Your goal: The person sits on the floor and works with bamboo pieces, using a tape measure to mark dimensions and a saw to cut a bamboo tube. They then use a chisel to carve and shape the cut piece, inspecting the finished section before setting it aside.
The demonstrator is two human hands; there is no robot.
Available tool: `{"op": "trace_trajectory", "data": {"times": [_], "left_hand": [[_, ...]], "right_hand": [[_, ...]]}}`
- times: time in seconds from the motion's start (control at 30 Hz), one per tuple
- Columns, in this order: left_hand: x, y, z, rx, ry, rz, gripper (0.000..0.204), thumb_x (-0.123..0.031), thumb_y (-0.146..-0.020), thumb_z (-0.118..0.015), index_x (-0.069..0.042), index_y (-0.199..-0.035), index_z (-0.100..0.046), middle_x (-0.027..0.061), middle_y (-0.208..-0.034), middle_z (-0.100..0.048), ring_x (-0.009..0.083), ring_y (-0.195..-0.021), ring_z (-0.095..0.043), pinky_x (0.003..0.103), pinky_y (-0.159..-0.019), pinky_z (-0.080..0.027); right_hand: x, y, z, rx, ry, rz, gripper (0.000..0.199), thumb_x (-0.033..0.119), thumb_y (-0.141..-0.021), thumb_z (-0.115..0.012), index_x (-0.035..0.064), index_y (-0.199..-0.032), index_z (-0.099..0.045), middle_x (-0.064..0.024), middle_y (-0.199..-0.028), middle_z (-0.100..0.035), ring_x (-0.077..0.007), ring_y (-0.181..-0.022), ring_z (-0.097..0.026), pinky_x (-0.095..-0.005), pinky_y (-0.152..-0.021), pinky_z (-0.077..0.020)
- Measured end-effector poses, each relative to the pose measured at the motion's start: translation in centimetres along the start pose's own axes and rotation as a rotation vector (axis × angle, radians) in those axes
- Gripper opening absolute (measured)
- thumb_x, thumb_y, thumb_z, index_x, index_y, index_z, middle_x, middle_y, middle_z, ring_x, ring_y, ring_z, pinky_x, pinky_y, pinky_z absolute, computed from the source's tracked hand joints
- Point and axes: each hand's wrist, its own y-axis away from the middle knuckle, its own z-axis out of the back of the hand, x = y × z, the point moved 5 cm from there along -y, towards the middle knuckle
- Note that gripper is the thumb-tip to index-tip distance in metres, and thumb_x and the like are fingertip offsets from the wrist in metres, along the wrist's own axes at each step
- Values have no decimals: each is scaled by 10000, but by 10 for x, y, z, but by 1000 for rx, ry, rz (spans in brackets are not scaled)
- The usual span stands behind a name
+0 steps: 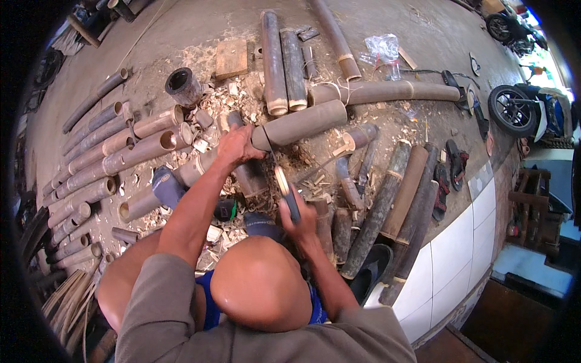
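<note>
A long, thick bamboo pole [305,124] lies slantwise in front of me, over a shorter bamboo piece [249,177]. My left hand [238,147] is closed around the pole, pressing down on it. Just right of those fingers, the thin blade of a handsaw [283,181] meets the pole at a joint. How deep the blade sits in the bamboo I cannot tell. My right hand [299,219] grips the saw's dark handle, nearer to my body, and looks slightly blurred. My feet, in dark blue footwear [168,186], are beside the pole.
Several bamboo tubes [118,158] lie stacked at the left, more [387,199] at the right. Shavings cover the ground. Farther off are a wooden block [232,58], a dark cylinder [183,88] and a clear plastic bag [385,53]. Sandals [455,164] lie near white tiles [451,257].
</note>
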Motion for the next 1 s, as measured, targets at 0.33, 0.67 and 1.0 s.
{"op": "trace_trajectory", "data": {"times": [0.33,0.67,1.0], "left_hand": [[5,6,0,41,42,43,714,-446,-597,-914,-91,-1153,-640,152,-1111,-741,406,-1143,-613,550,-951,-462],[-1,-3,3,64,22,28,753,-447,-594,-915,-98,-1194,-623,154,-1124,-738,411,-1142,-609,538,-957,-466],[-5,-1,4,37,9,34,744,-482,-593,-917,-91,-1162,-639,152,-1131,-738,407,-1143,-612,557,-980,-452]], "right_hand": [[8,92,51,-3,-10,9,586,225,-942,-714,-35,-1445,-564,-202,-801,-729,-329,-660,-749,-429,-605,-579],[4,-9,1,-49,-36,20,548,285,-959,-696,36,-1436,-588,-222,-773,-696,-424,-650,-703,-479,-595,-562],[3,8,7,-55,-58,43,519,194,-959,-698,-30,-1414,-589,-180,-773,-691,-286,-614,-712,-392,-572,-547]]}}
